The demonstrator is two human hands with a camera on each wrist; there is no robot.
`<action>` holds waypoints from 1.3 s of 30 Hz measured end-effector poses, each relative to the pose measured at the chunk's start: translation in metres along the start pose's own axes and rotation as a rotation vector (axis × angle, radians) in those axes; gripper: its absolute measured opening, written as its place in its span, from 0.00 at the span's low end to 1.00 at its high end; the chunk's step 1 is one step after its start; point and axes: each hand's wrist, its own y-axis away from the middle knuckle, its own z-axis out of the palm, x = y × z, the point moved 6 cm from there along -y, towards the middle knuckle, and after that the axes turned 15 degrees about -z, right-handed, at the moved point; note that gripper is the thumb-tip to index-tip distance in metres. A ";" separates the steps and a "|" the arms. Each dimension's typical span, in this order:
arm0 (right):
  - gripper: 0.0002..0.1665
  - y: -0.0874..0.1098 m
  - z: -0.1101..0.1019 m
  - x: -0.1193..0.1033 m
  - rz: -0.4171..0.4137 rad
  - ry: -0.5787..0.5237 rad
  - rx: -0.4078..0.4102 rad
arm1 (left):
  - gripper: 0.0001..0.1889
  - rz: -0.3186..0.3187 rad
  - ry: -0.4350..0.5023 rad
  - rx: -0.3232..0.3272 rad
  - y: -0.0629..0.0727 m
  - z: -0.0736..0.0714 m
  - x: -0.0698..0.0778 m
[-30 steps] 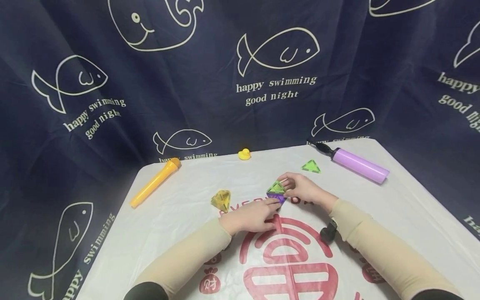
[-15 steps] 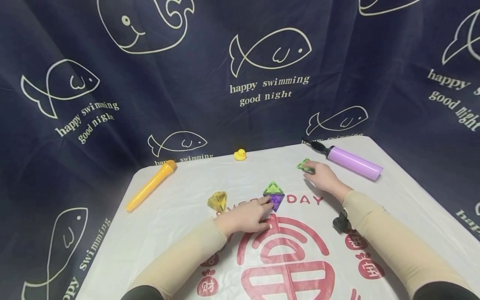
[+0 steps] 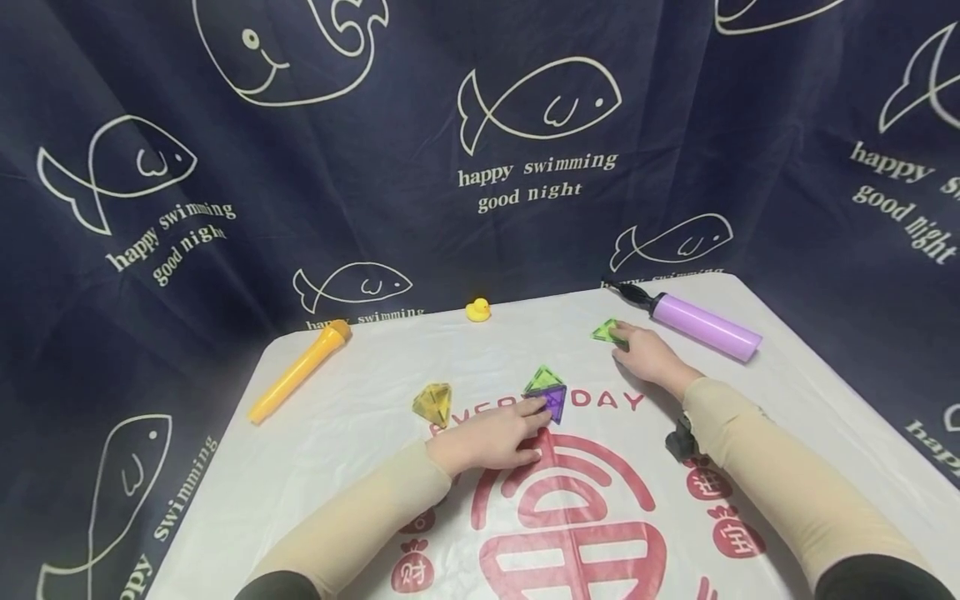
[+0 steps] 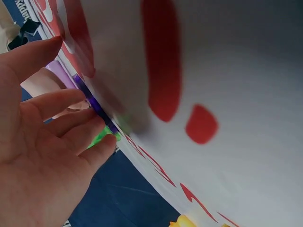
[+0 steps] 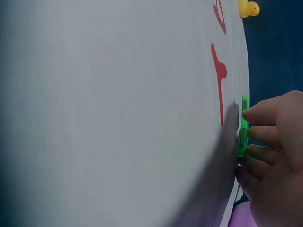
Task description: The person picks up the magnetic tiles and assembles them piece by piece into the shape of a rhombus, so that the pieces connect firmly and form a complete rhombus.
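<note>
In the head view my left hand (image 3: 498,436) lies near the middle of the table, its fairly straight fingertips touching a purple triangular magnetic tile (image 3: 556,402). Those fingers hide part of the purple tile. Against its far edge lies a green triangular tile (image 3: 543,379). Farther back and to the right, my right hand (image 3: 649,358) grips a second green triangular tile (image 3: 604,332) with bent fingers. The right wrist view shows that tile (image 5: 243,135) edge-on, close to the tabletop, under the fingertips. A yellow translucent faceted piece (image 3: 433,404) sits left of the left hand.
An orange toy microphone (image 3: 302,371) lies at the left. A yellow rubber duck (image 3: 477,310) stands by the back edge. A purple hand pump (image 3: 701,325) lies at the back right. The white printed tablecloth (image 3: 375,358) meets a dark fish-patterned curtain (image 3: 420,208).
My right hand has left the green and purple tiles and moved back and right to the other green tile. The left hand stays at the purple tile, which is slightly turned now.
</note>
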 end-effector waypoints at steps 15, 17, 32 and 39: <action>0.28 0.030 0.006 -0.036 -0.073 -0.046 -0.008 | 0.34 -0.038 0.008 -0.016 -0.005 -0.013 0.001; 0.28 0.036 0.008 -0.042 -0.098 -0.048 -0.008 | 0.33 -0.036 0.008 -0.014 -0.005 -0.012 0.001; 0.24 0.067 0.010 -0.083 -0.243 -0.065 -0.045 | 0.33 -0.020 -0.014 0.001 -0.006 -0.009 0.003; 0.27 0.062 0.002 -0.072 -0.224 -0.118 0.042 | 0.33 -0.018 -0.010 0.000 -0.005 -0.009 0.005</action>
